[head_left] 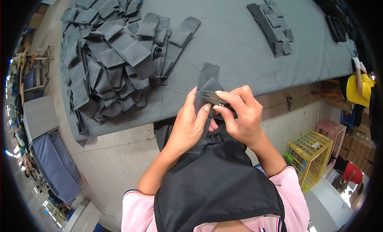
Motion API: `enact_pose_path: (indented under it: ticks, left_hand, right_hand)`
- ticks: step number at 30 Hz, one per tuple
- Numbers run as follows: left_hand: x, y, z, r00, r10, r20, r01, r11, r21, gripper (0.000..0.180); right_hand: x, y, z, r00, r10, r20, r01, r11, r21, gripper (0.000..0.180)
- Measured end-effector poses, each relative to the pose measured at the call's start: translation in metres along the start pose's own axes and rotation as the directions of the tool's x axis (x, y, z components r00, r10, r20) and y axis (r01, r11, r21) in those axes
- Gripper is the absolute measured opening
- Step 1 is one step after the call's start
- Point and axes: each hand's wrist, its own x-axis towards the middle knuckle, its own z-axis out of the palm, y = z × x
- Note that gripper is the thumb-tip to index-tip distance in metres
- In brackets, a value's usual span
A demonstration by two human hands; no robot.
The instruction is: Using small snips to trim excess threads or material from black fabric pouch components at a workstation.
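My left hand (189,122) pinches a dark grey fabric strip (209,73) at the table's near edge, its folded end rising past the fingers. Small metal thread snips (210,97) lie against the folded cloth, gripped between the thumb and fingers of my right hand (242,110). The fingers partly cover the snips. To the left, a large heap of similar folded grey strips (115,56) covers the table's corner. A smaller row of such strips (275,24) lies farther back on the right.
A grey cloth covers the table (227,36), with loose threads scattered on it. Yellow crates (309,156) and a pink crate (332,132) stand at the right. A person in a yellow top (361,88) is at the far right. Black items (337,28) lie at the table's right end.
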Motion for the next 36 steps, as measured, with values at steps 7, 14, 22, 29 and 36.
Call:
enact_pose_path:
  ticks: [7, 14, 22, 29, 36]
  left_hand:
    - [-0.002, 0.009, 0.003, 0.998, 0.060, -0.008, -0.056, 0.966, 0.253, 0.051]
    - [0.001, -0.003, -0.002, 1.000, -0.003, -0.008, 0.003, 0.996, 0.084, 0.040]
    - [-0.013, -0.019, -0.006, 0.999, -0.028, -0.041, 0.022, 0.987, -0.156, 0.055]
    - [-0.008, -0.016, -0.009, 0.998, -0.067, -0.012, 0.065, 0.992, -0.105, 0.055]
    - [-0.006, -0.010, -0.010, 0.997, -0.069, 0.039, 0.065, 0.993, 0.096, 0.042]
  right_hand:
    - [0.001, 0.002, 0.007, 0.995, -0.101, 0.024, 0.103, 0.985, -0.141, 0.032]
    - [0.003, -0.009, -0.005, 0.972, 0.234, 0.014, -0.234, 0.963, 0.135, 0.026]
    - [-0.025, -0.009, 0.025, 0.990, 0.137, 0.028, -0.139, 0.945, 0.295, 0.028]
    - [-0.014, -0.013, 0.003, 0.951, 0.194, 0.241, -0.272, 0.895, 0.352, 0.038]
    - [0.007, 0.003, 0.021, 0.827, 0.346, 0.443, -0.521, 0.767, 0.374, 0.026]
